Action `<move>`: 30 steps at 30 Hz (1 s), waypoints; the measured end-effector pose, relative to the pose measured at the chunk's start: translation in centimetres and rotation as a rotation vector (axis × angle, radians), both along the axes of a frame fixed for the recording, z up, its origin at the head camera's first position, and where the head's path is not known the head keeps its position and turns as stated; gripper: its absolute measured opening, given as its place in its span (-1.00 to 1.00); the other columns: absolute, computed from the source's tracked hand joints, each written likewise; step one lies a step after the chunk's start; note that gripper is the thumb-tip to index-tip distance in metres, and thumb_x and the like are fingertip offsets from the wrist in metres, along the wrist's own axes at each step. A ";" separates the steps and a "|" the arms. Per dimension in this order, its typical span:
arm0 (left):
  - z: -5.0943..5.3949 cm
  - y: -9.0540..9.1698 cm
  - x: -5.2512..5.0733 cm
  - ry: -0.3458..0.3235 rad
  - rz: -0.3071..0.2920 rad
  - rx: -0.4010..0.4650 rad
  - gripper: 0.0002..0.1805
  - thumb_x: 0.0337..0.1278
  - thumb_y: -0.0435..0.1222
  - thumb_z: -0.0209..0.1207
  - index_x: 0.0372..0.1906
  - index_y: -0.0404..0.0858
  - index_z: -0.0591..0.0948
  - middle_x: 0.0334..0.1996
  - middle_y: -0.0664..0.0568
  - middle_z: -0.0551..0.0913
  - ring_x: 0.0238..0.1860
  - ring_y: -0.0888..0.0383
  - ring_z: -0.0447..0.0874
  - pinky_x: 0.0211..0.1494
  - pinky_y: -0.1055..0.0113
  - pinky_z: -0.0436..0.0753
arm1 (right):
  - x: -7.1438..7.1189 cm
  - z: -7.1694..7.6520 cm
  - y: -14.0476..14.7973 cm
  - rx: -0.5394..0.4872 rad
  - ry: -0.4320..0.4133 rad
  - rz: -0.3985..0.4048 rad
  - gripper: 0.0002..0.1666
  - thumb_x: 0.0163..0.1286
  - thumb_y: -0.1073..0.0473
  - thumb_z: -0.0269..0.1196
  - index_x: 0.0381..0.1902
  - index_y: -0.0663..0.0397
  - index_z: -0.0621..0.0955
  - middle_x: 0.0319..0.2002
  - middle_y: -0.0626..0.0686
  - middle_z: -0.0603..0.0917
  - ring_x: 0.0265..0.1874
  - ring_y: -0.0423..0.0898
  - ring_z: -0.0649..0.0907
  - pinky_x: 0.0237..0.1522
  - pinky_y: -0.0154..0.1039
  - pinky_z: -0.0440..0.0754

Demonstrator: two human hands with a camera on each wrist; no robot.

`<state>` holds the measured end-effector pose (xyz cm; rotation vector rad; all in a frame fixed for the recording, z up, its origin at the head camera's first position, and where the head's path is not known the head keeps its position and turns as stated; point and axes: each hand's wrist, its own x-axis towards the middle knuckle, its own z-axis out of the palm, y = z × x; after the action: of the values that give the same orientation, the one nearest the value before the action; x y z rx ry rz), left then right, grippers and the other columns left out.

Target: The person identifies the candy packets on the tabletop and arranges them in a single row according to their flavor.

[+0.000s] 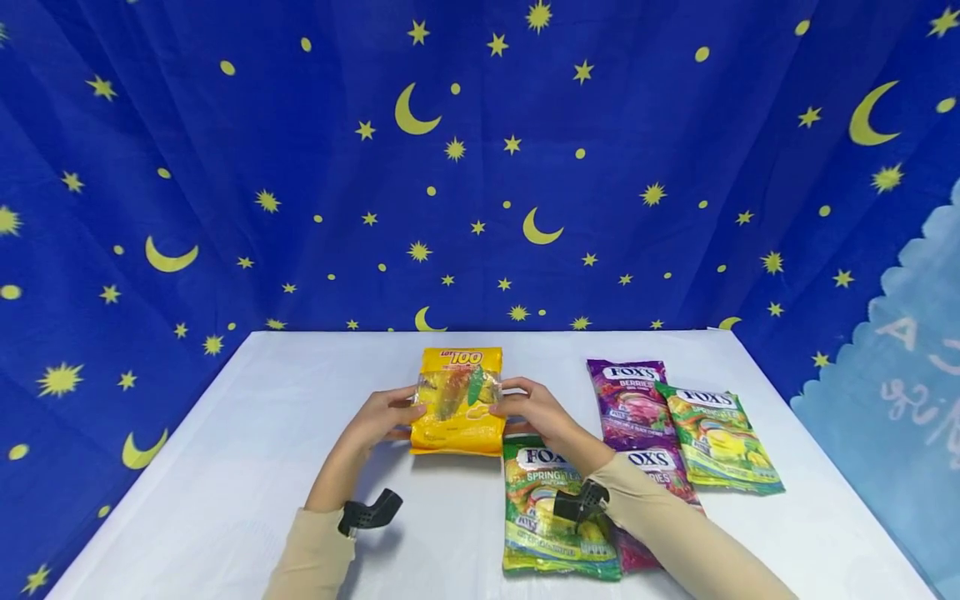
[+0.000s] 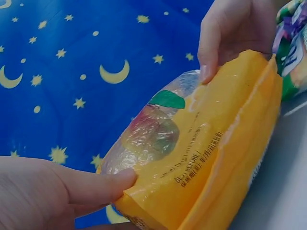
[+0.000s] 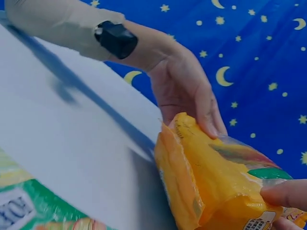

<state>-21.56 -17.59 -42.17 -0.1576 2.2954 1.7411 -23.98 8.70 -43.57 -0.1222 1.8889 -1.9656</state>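
Observation:
A yellow candy bag with "LOT 100" lettering and a clear window is held between both hands above the white table. My left hand grips its left edge, thumb on the printed face; the left wrist view shows that thumb pressing beside the clear window. On the opposite edge my right hand pinches the bag, thumb in front and fingers behind. The bag's lower seam faces the right wrist camera. Below the right hand and forearm lies a green Fox's Spring Tea bag, partly covered by the wrist.
A purple Fox's Berries bag lies at the right, with another purple Fox's bag below it, partly under the right forearm. A second green Fox's bag lies farther right. Behind the white table hangs a blue star-patterned cloth.

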 end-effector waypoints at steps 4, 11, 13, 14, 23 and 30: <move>0.1 -1.9 0.0 -0.016 -0.012 -0.019 -0.36 0.26 -0.28 0.20 0.39 -0.39 0.31 0.19 -0.38 0.44 -0.06 -0.05 0.61 -0.01 0.04 0.65 | -0.2 0.0 -1.8 0.001 0.003 0.019 -0.48 0.24 0.28 0.33 0.13 0.24 0.44 -0.16 0.15 0.65 -0.28 -0.03 0.68 -0.21 -0.05 0.71; 1.1 -5.3 0.7 -0.041 -0.029 -0.067 -0.30 0.30 -0.25 0.17 0.42 -0.43 0.21 0.26 -0.42 0.36 0.02 -0.11 0.57 0.02 0.02 0.63 | -0.8 0.0 -5.2 -0.011 0.056 0.089 -0.64 0.27 0.30 0.31 -0.06 0.25 0.42 -0.24 0.10 0.61 -0.34 -0.10 0.67 -0.21 -0.02 0.70; 1.5 -6.0 0.8 -0.049 -0.020 -0.092 -0.28 0.30 -0.23 0.17 0.43 -0.43 0.18 0.26 -0.42 0.36 0.06 -0.15 0.55 0.03 0.00 0.62 | -1.0 0.0 -6.0 -0.019 0.071 0.104 -0.66 0.27 0.29 0.31 -0.08 0.24 0.43 -0.25 0.09 0.60 -0.34 -0.11 0.67 -0.20 -0.02 0.70; 1.7 -6.3 0.7 -0.054 -0.012 -0.104 -0.27 0.30 -0.21 0.17 0.44 -0.42 0.17 0.26 -0.41 0.36 0.07 -0.17 0.54 0.04 -0.01 0.62 | -1.1 0.0 -6.4 -0.026 0.074 0.108 -0.67 0.27 0.29 0.31 -0.08 0.24 0.43 -0.26 0.09 0.60 -0.35 -0.10 0.67 -0.19 0.00 0.70; 1.6 -8.8 0.9 -0.064 0.130 -0.164 -0.31 0.33 -0.17 0.11 0.43 -0.37 0.18 0.26 -0.42 0.31 0.10 -0.21 0.48 0.07 0.00 0.60 | -2.0 -0.2 -10.4 -0.093 0.016 0.087 -0.60 0.22 0.34 0.34 -0.02 0.28 0.47 -0.17 0.18 0.64 -0.32 0.02 0.69 -0.19 0.04 0.69; 1.0 -9.5 0.3 -0.069 0.280 -0.174 -0.36 0.35 -0.17 0.09 0.41 -0.35 0.22 0.25 -0.39 0.34 0.02 -0.13 0.51 -0.02 0.09 0.62 | -2.6 -1.0 -12.5 -0.133 0.015 0.038 -0.62 0.21 0.36 0.33 -0.03 0.30 0.50 -0.15 0.18 0.61 -0.33 0.02 0.69 -0.21 0.04 0.70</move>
<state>-21.25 -27.11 -41.21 -0.5878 2.4680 1.6223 -26.56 -3.83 -44.60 -0.2104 1.7517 -2.0688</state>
